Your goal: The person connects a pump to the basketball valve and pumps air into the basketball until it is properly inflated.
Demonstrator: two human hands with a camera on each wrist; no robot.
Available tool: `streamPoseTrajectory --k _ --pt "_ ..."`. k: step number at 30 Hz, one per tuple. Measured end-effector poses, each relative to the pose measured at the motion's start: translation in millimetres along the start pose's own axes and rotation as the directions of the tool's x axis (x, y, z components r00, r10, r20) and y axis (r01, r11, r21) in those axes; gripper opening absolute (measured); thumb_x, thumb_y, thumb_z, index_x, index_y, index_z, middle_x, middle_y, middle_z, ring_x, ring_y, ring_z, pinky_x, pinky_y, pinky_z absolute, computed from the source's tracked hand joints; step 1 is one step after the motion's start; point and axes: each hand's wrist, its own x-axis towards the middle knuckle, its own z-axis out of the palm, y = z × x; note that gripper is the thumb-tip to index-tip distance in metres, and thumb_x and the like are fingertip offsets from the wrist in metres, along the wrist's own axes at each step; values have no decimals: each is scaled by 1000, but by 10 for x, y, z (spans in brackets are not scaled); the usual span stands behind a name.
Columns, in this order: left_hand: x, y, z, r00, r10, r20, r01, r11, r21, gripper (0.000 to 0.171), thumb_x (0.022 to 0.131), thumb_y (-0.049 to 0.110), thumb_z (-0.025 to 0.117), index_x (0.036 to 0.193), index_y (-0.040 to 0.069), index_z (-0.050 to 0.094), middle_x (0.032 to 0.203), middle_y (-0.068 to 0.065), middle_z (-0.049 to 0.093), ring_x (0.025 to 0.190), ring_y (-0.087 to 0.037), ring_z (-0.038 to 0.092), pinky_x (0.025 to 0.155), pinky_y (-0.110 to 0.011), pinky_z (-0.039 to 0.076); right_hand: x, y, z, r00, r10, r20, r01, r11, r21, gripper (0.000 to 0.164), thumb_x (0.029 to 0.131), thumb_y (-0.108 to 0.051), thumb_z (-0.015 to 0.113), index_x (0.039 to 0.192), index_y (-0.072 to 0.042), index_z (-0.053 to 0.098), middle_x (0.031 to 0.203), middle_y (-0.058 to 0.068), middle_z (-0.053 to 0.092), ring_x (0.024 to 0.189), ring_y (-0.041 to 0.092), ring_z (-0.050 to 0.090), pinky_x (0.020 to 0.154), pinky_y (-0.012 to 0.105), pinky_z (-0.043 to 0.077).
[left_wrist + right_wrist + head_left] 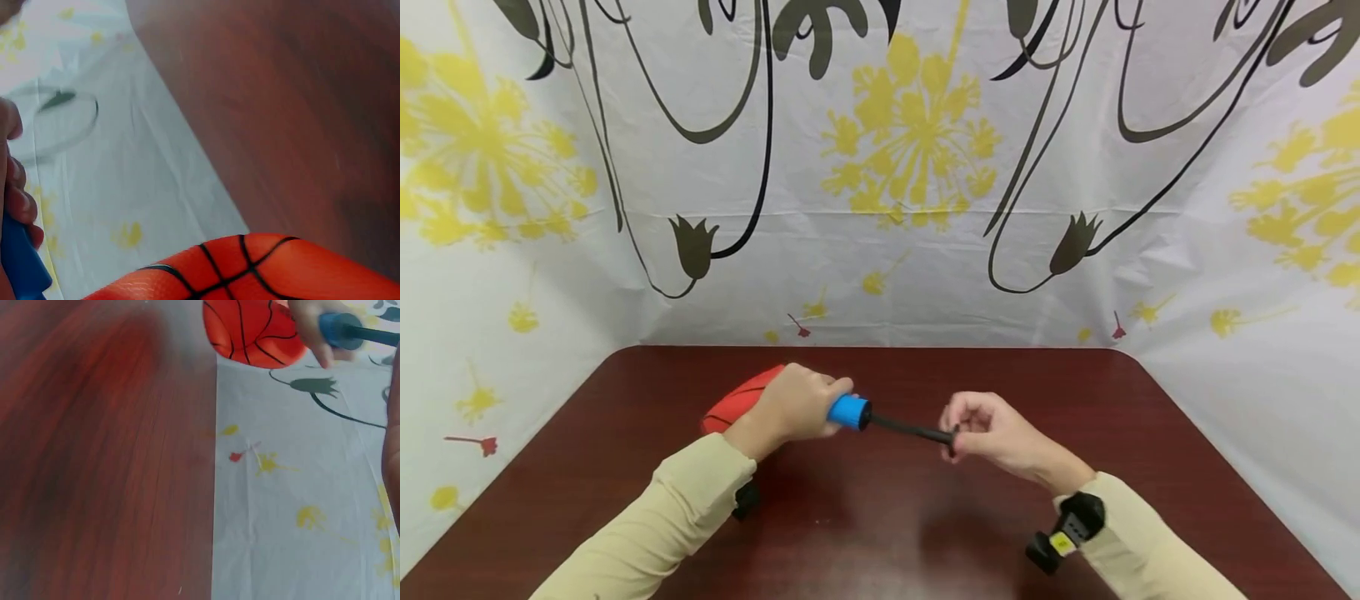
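My left hand [792,402] grips the blue barrel of a hand pump [850,412], its fingers wrapped round the tube. From the barrel's right end a thin black rod [906,427] sticks out, ending in a small black handle. My right hand [996,433] pinches that handle between thumb and fingers. Behind the left hand, at the pump's other end, is a red ball [741,402] with black basketball lines. It looks misshapen in the right wrist view, where the ball [253,331] has an oblong outline. Where ball and pump meet is hidden by the left hand.
Below the hands lies a dark red-brown table [880,517] with rounded far corners. A white sheet [880,275] printed with yellow and dark plants hangs behind and at both sides. A black device [1067,533] is strapped to the right wrist.
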Motion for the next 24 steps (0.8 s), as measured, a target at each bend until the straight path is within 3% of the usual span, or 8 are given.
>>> streamPoseTrajectory --k 5,9,12,17,21,24 --pt "41 116 -7 1000 -5 -27 4 1000 -26 32 63 30 72 75 13 48 55 5 54 43 -8 48 44 -22 40 285 164 128 998 -30 -57 22 989 -149 17 80 -8 62 83 5 50 79 2 61 68 11 62 61 31 51" --pt "-7 129 3 998 48 -28 -49 998 -34 30 65 30 71 74 14 47 52 6 49 40 -6 43 41 -18 35 271 144 201 999 17 -46 -26 978 -208 18 79 -4 63 84 7 51 81 2 60 67 10 61 60 36 51" --pt "-58 85 -2 998 54 -24 -55 997 -53 31 65 30 71 76 13 47 55 6 53 42 -6 46 43 -19 38 148 35 180 999 32 -36 -37 986 -160 12 77 -2 64 85 1 54 84 1 59 68 10 61 59 32 51" --pt "-113 -38 -57 1000 -9 -21 8 1000 -25 36 61 30 75 78 13 48 63 3 60 46 -9 52 46 -25 43 -53 -123 59 1000 -3 24 3 1000 1 11 80 1 60 85 -4 53 87 1 56 74 10 62 62 22 50" --pt "-46 -34 -87 999 24 -22 -24 1000 6 33 61 31 73 77 13 49 60 4 58 44 -9 50 43 -23 39 14 21 119 998 -42 55 38 997 62 13 82 2 57 81 2 43 84 2 58 75 11 61 65 23 49" --pt "44 30 -82 998 65 -26 -65 998 23 30 62 31 72 75 14 50 56 4 55 41 -8 46 41 -21 35 155 178 212 999 -45 -2 45 998 36 16 83 -1 57 81 3 41 81 2 59 74 12 61 65 25 49"
